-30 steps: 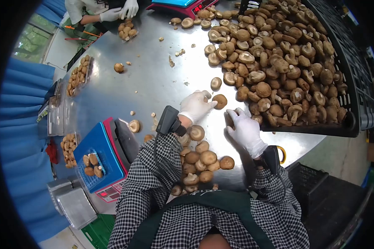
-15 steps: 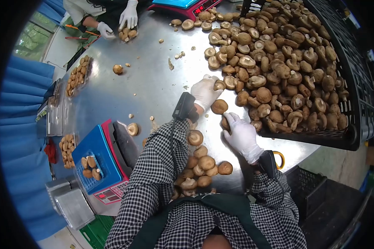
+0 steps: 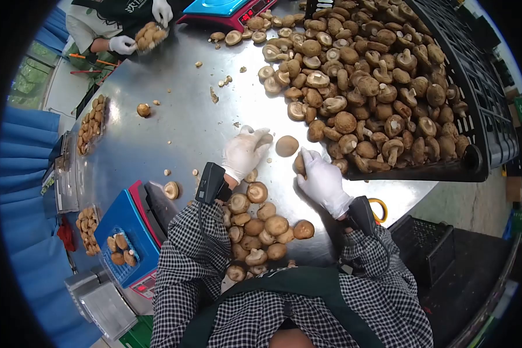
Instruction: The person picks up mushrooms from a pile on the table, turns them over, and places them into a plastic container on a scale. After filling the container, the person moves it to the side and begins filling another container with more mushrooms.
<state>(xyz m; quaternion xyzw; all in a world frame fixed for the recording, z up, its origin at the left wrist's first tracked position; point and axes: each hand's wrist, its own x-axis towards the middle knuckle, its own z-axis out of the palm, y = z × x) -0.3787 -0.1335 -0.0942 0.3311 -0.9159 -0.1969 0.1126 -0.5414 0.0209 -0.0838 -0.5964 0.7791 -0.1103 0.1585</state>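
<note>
My left hand [image 3: 246, 153], in a white glove, is over the metal table with its fingers partly spread and no mushroom visible in them. A mushroom [image 3: 251, 176] lies just below it, close to the wrist. My right hand [image 3: 322, 182], gloved too, is closed around a brown shiitake mushroom [image 3: 299, 165], mostly covered by the fingers. Between the two hands a single shiitake cap [image 3: 286, 146] rests on the table. Nearer my body lies a loose group of shiitake mushrooms [image 3: 267, 223], some cap up, some showing pale undersides.
A black crate [image 3: 475, 165] on its side spills a large mushroom heap [image 3: 368, 87] at right. A blue-topped scale [image 3: 127, 232] bears a small tray of mushrooms. Across the table a co-worker's gloved hand [image 3: 122, 44] holds a mushroom pack [image 3: 151, 36]. Yellow scissor handles [image 3: 379, 210] show at right.
My left hand has drawn back from the heap toward my body, and the mushroom at its fingertips no longer shows. The right hand keeps its mushroom. The co-worker's pack is now lifted and tilted.
</note>
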